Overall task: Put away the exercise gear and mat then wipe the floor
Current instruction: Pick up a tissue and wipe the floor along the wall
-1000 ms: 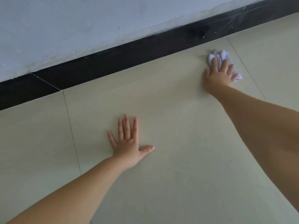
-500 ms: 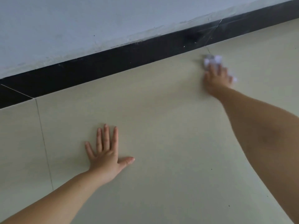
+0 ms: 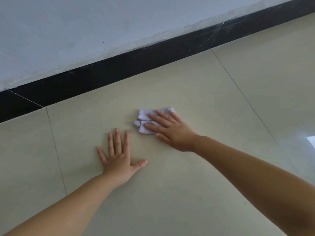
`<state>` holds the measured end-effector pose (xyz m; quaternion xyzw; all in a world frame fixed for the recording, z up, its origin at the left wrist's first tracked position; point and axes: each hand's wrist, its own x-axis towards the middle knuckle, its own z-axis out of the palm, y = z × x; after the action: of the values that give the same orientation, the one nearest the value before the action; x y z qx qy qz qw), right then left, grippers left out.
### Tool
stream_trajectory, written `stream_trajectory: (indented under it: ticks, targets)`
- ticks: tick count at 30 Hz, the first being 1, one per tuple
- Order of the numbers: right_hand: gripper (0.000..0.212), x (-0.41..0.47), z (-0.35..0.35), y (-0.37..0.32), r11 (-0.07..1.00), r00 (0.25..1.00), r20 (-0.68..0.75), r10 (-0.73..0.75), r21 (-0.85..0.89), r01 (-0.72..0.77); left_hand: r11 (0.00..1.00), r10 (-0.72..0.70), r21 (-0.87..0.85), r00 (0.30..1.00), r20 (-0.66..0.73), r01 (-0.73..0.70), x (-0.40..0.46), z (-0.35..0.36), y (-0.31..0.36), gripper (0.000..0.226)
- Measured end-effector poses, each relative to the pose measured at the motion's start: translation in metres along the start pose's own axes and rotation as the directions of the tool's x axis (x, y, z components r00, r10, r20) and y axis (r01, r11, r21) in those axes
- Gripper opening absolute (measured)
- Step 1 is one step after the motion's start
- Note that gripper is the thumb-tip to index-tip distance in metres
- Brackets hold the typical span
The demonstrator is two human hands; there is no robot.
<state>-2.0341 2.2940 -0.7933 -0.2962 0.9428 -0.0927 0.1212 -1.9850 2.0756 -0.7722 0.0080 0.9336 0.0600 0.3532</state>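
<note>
A crumpled white cloth (image 3: 144, 116) lies on the cream tiled floor (image 3: 187, 193) near the middle of the view. My right hand (image 3: 170, 130) presses flat on the cloth, fingers spread over it and pointing left. My left hand (image 3: 119, 159) rests palm down on the bare tile just below and left of the cloth, fingers apart, holding nothing. No exercise gear or mat is in view.
A black skirting board (image 3: 136, 65) runs along the foot of a pale wall (image 3: 85, 31) behind the hands. Thin grout lines (image 3: 56, 150) cross the floor. A bright reflection (image 3: 311, 140) shows on the tile at the right edge.
My right hand has swept the cloth from the far right by the skirting board back toward the middle, close to my left hand. My left hand stays planted on the tile.
</note>
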Motion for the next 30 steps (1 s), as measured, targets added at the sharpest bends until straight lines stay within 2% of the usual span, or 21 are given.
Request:
stream_trajectory:
  ticks: [2,3,5,6,7,8,9,10,12,14,15,17,19,20,21,23,24,26,28,29,30]
  targets:
    - [0.057,-0.022,-0.008,0.06,0.956,0.947,-0.132,0.293,0.022,-0.293,1.0,0.011,-0.009,1.0,-0.015,-0.012,0.0,0.0,-0.001,0.108]
    - [0.054,-0.039,-0.014,0.089,0.865,0.849,-0.163,0.502,0.081,-0.496,1.0,0.012,-0.009,1.0,-0.02,-0.012,0.0,0.0,-0.002,0.108]
    - [0.052,-0.078,-0.027,0.132,0.538,0.534,-0.077,0.842,0.199,-0.819,1.0,0.011,-0.006,1.0,-0.026,-0.011,0.0,0.001,-0.002,0.108]
    - [0.053,-0.092,-0.036,0.141,0.356,0.366,-0.004,0.931,0.243,-0.902,1.0,0.011,-0.005,1.0,-0.028,-0.011,0.0,0.001,-0.001,0.107]
    - [0.053,-0.097,-0.04,0.141,0.215,0.237,0.056,0.97,0.262,-0.941,1.0,0.011,-0.004,1.0,-0.029,-0.011,0.0,0.0,-0.001,0.107]
    - [0.054,-0.093,-0.04,0.134,0.139,0.168,0.087,0.982,0.268,-0.953,1.0,0.011,-0.006,1.0,-0.029,-0.012,-0.001,0.0,-0.001,0.108]
    - [0.054,-0.083,-0.039,0.118,0.135,0.165,0.095,0.982,0.262,-0.956,1.0,0.012,-0.008,0.999,-0.031,-0.012,-0.002,-0.001,-0.001,0.108]
    - [0.055,-0.069,-0.032,0.096,0.205,0.231,0.075,0.97,0.257,-0.944,1.0,0.014,-0.011,0.999,-0.036,-0.014,-0.002,-0.001,-0.001,0.108]
    - [0.054,-0.04,-0.012,0.036,0.468,0.483,0.005,0.876,0.238,-0.851,1.0,0.021,-0.022,0.999,-0.045,-0.022,-0.001,0.0,0.0,0.108]
    - [0.053,-0.028,0.015,-0.038,0.754,0.741,-0.139,0.657,0.144,-0.641,0.999,0.02,-0.033,0.998,-0.063,-0.022,0.0,0.001,-0.001,0.107]
    - [0.053,-0.028,0.027,-0.071,0.847,0.831,-0.163,0.532,0.086,-0.525,0.999,0.017,-0.031,0.997,-0.075,-0.019,0.0,0.002,-0.001,0.107]
    - [0.049,-0.037,0.041,-0.103,0.944,0.94,-0.094,0.329,0.031,-0.327,1.0,0.018,-0.019,0.997,-0.077,-0.019,0.001,0.003,-0.002,0.108]
    - [0.048,-0.049,0.039,-0.086,0.982,0.98,-0.073,0.187,0.019,-0.186,1.0,0.016,-0.013,0.996,-0.083,-0.018,0.001,0.003,-0.003,0.111]
    - [0.048,-0.056,0.036,-0.064,0.984,0.98,-0.087,0.178,0.019,-0.177,1.0,0.016,-0.007,0.996,-0.085,-0.017,0.001,0.003,-0.003,0.112]
    - [0.049,-0.063,0.033,-0.036,0.976,0.969,-0.122,0.217,0.007,-0.218,1.0,0.019,-0.001,0.997,-0.08,-0.019,0.001,0.003,-0.003,0.113]
    - [0.057,-0.083,0.021,0.033,0.886,0.873,-0.161,0.461,0.029,-0.463,1.0,0.021,0.002,0.998,-0.065,-0.021,0.002,0.003,-0.003,0.113]
    - [0.061,-0.096,0.013,0.068,0.788,0.772,-0.165,0.614,0.071,-0.612,1.0,0.019,0.002,0.998,-0.059,-0.019,0.002,0.003,-0.003,0.113]
    - [0.059,-0.124,-0.007,0.126,0.504,0.489,-0.12,0.864,0.18,-0.845,1.0,0.017,0.004,0.999,-0.05,-0.017,0.002,0.003,-0.002,0.113]
    - [0.052,-0.143,-0.027,0.152,0.202,0.22,0.03,0.975,0.295,-0.934,1.0,0.017,0.002,0.998,-0.058,-0.017,0.002,0.003,-0.002,0.113]
    - [0.051,-0.145,-0.032,0.152,0.118,0.147,0.071,0.987,0.308,-0.944,1.0,0.016,0.001,0.998,-0.063,-0.016,0.002,0.004,-0.002,0.113]
    - [0.051,-0.142,-0.034,0.142,0.085,0.112,0.076,0.991,0.295,-0.952,1.0,0.014,-0.001,0.998,-0.059,-0.015,0.002,0.004,-0.001,0.113]
